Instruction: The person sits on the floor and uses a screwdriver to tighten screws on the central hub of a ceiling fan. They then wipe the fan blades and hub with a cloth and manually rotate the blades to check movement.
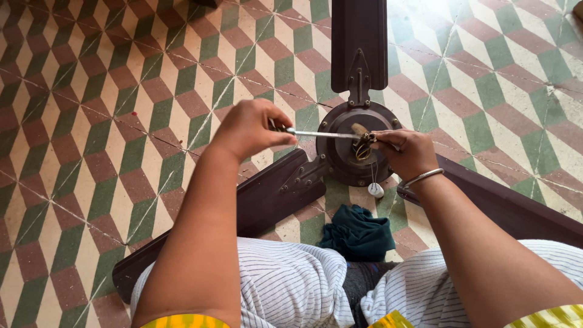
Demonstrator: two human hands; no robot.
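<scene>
Brown ceiling fan [358,121]; left hand [249,129] grip around screwdriver [322,133], right hand [405,152] pinching wires [363,147].

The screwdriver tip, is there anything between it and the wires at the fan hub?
Nothing visible. The left hand holds the screwdriver level, its tip right at the wires over the fan hub. The right hand grips the wires from the other side, its fingers beside the tip, not across it.
</scene>
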